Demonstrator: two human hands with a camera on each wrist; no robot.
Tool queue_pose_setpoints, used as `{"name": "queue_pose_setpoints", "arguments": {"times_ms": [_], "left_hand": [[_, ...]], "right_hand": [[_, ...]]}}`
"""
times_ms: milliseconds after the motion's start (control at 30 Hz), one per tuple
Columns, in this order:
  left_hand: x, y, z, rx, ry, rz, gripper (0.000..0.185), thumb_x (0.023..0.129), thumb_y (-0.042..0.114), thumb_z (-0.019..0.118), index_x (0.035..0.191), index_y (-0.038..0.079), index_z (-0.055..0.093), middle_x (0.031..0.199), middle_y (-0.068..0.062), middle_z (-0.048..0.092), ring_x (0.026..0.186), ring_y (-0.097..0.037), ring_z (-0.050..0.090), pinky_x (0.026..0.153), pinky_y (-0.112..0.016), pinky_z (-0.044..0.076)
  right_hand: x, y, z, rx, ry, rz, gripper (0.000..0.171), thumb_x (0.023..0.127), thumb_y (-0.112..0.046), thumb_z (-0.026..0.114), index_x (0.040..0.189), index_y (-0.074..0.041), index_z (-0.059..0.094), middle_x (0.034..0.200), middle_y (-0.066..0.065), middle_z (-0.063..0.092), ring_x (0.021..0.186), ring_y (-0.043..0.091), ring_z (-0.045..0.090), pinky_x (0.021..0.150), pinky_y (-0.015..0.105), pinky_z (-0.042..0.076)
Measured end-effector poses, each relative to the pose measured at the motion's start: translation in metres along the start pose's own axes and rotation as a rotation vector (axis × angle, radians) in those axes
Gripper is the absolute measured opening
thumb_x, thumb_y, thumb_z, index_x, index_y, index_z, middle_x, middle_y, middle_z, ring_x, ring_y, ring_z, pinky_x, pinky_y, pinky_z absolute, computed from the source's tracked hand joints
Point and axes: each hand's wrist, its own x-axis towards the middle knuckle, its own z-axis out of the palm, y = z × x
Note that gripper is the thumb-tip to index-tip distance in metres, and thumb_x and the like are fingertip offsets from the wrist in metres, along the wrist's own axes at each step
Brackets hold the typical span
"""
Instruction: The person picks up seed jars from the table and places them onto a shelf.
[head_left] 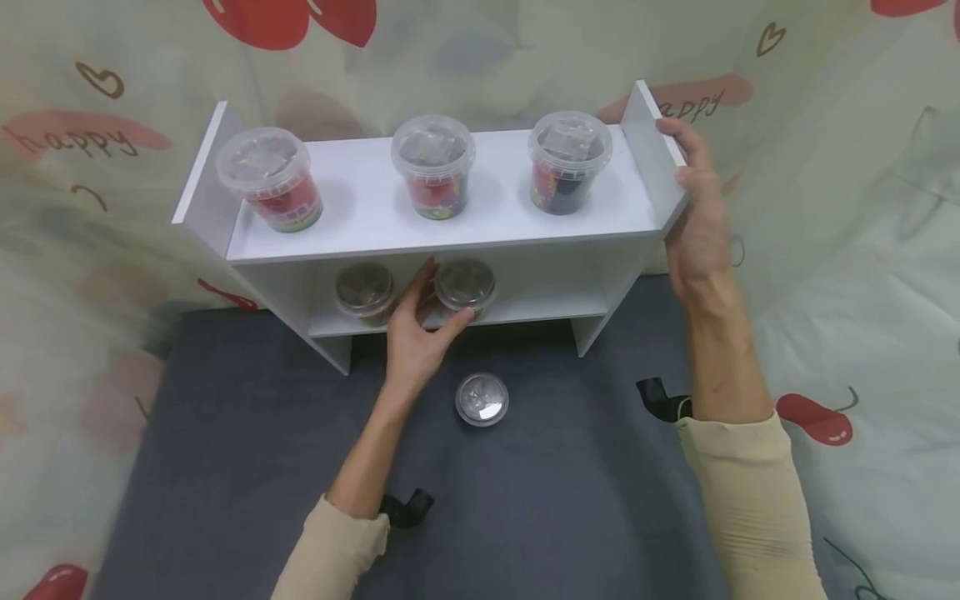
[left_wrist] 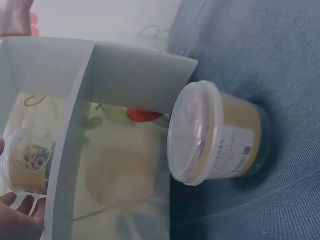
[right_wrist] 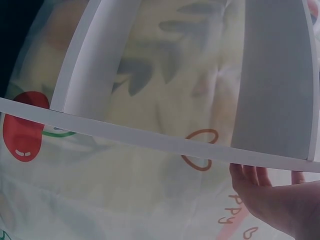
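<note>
A white two-tier shelf [head_left: 480, 208] stands on a dark grey mat [head_left: 247, 433]. Three clear-lidded tubs line its top board: left [head_left: 270, 179], middle [head_left: 433, 165], right [head_left: 568, 161]. On the lower board are two brown-filled tubs. My left hand [head_left: 447, 293] reaches under the top board, and its thumb and fingers curl round the right tub [head_left: 467, 283]; the other tub [head_left: 364, 290] stands just left of it. In the left wrist view my fingers [left_wrist: 20, 210] touch that held tub [left_wrist: 27, 160]. My right hand [head_left: 684, 167] lies with straight fingers against the shelf's right side panel [head_left: 651, 142].
Another lidded tub [head_left: 482, 398] stands on the mat in front of the shelf, near my left wrist; it shows in the left wrist view as tub [left_wrist: 215, 135]. A pale cloth printed with cherries and hearts [head_left: 847, 250] hangs behind and lies to both sides.
</note>
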Motion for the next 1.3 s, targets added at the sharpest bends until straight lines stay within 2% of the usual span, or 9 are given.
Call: {"name": "queue_pose_setpoints", "arguments": {"times_ms": [167, 267, 500, 833, 1067, 1200, 1300], "left_hand": [[-0.012, 0.018, 0.0, -0.056, 0.047, 0.065, 0.068, 0.082, -0.01, 0.074, 0.143, -0.01, 0.043, 0.141, -0.028, 0.048, 0.128, -0.042, 0.05, 0.103, -0.053, 0.041], [-0.019, 0.028, -0.001, -0.073, 0.068, 0.079, 0.062, 0.081, -0.012, 0.073, 0.137, -0.014, 0.046, 0.137, -0.031, 0.051, 0.125, -0.044, 0.052, 0.101, -0.054, 0.042], [-0.029, 0.028, -0.003, -0.099, 0.074, 0.079, 0.057, 0.081, -0.014, 0.072, 0.133, -0.017, 0.048, 0.132, -0.034, 0.052, 0.121, -0.048, 0.053, 0.099, -0.057, 0.043], [-0.047, 0.014, -0.011, -0.158, 0.017, 0.079, 0.055, 0.082, -0.018, 0.068, 0.132, -0.018, 0.047, 0.129, -0.038, 0.053, 0.117, -0.054, 0.052, 0.096, -0.06, 0.043], [-0.064, -0.023, -0.019, -0.179, -0.04, 0.068, 0.059, 0.079, -0.017, 0.072, 0.134, -0.006, 0.053, 0.13, -0.024, 0.059, 0.119, -0.041, 0.057, 0.097, -0.05, 0.046], [-0.072, -0.033, -0.021, -0.155, -0.075, 0.044, 0.058, 0.078, -0.013, 0.076, 0.132, -0.003, 0.056, 0.13, -0.02, 0.061, 0.121, -0.035, 0.058, 0.098, -0.048, 0.047], [-0.078, -0.036, -0.022, -0.137, -0.098, 0.032, 0.056, 0.077, -0.014, 0.076, 0.13, -0.008, 0.056, 0.128, -0.026, 0.06, 0.12, -0.036, 0.058, 0.097, -0.05, 0.047]], "right_hand": [[0.001, 0.0, 0.0, 0.008, 0.005, -0.005, 0.05, 0.088, -0.023, 0.032, 0.134, -0.022, 0.053, 0.137, 0.011, 0.043, 0.117, 0.025, 0.045, 0.088, 0.039, 0.037], [0.001, 0.0, -0.001, 0.005, 0.008, -0.009, 0.05, 0.088, -0.023, 0.032, 0.134, -0.022, 0.053, 0.136, 0.011, 0.043, 0.116, 0.025, 0.045, 0.088, 0.039, 0.036], [0.001, 0.0, -0.001, 0.005, 0.013, -0.002, 0.051, 0.088, -0.022, 0.031, 0.134, -0.021, 0.054, 0.138, 0.011, 0.043, 0.117, 0.026, 0.045, 0.088, 0.039, 0.036], [0.0, 0.0, 0.0, 0.011, 0.011, 0.007, 0.051, 0.088, -0.022, 0.03, 0.134, -0.021, 0.054, 0.138, 0.011, 0.044, 0.117, 0.026, 0.045, 0.088, 0.039, 0.037], [0.0, 0.0, 0.001, 0.016, 0.003, 0.005, 0.053, 0.088, -0.022, 0.03, 0.136, -0.021, 0.052, 0.138, 0.011, 0.044, 0.117, 0.026, 0.045, 0.088, 0.039, 0.037], [0.0, 0.0, 0.001, 0.015, -0.002, -0.005, 0.052, 0.088, -0.023, 0.031, 0.136, -0.021, 0.052, 0.137, 0.012, 0.044, 0.116, 0.026, 0.045, 0.088, 0.039, 0.037], [0.0, 0.0, 0.001, 0.017, 0.0, -0.004, 0.052, 0.088, -0.023, 0.031, 0.135, -0.02, 0.053, 0.137, 0.012, 0.044, 0.116, 0.026, 0.046, 0.087, 0.039, 0.038]]}}
